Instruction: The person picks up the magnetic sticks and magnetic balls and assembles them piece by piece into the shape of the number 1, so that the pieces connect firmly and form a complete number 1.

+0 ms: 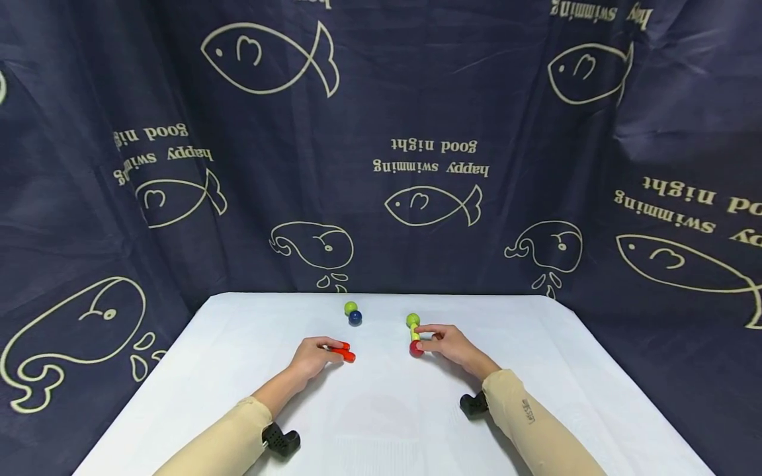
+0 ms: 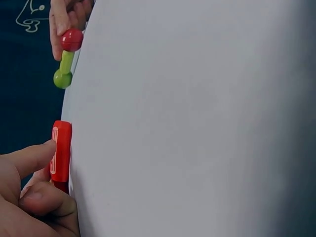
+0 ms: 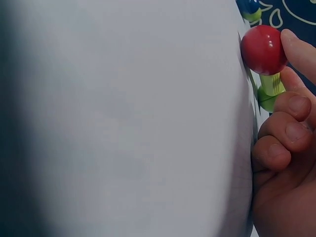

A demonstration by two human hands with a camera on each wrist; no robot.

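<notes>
In the head view my left hand (image 1: 311,359) holds two short red rods (image 1: 345,356) side by side, low over the white table. The left wrist view shows a finger and thumb against one red rod (image 2: 61,153); the other is mostly hidden. My right hand (image 1: 451,342) pinches a yellow-green rod (image 1: 415,334) joined to a green ball (image 1: 413,320) at its far end and a red ball (image 1: 416,349) at its near end. In the right wrist view a fingertip touches the red ball (image 3: 264,49), and the other fingers curl beside the rod.
Toward the table's back edge, a green ball (image 1: 350,307) and a dark blue ball (image 1: 355,318) sit against each other. The white table (image 1: 381,410) ends at a dark blue curtain (image 1: 369,119) printed with fish and whales. A black device (image 1: 281,439) is on each wrist.
</notes>
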